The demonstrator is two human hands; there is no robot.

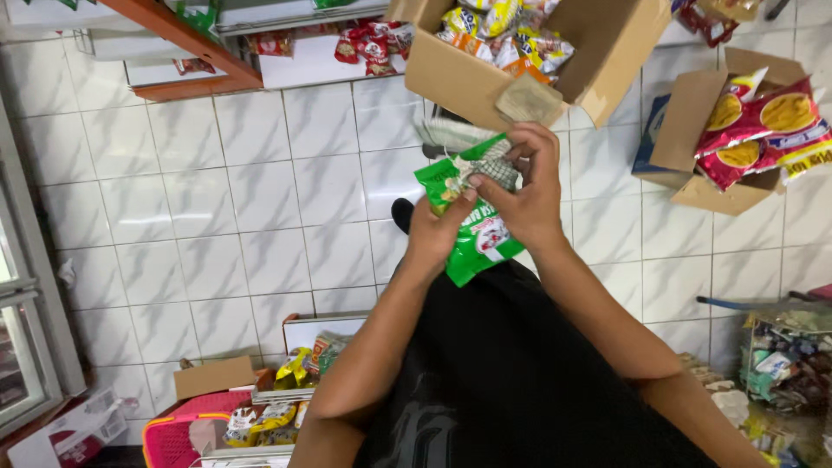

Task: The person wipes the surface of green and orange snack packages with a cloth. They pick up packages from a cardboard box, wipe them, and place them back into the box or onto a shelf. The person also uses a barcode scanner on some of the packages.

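Observation:
A green snack packet (475,243) with white and red print sits between both hands in front of my dark shirt. My left hand (432,234) grips its lower left side, thumb pressed on the front. My right hand (523,192) holds the upper right part, fingers curled over the packet's top edge. Just beyond the hands stands an open cardboard box (451,80) filled with yellow and orange snack packets.
White tiled floor (217,199) spreads below. A second cardboard box (693,130) with red and yellow packets lies at the right. A pink basket (169,438) and a small box of packets sit at lower left. Shelves (182,39) run along the top left. Bagged goods stand at lower right.

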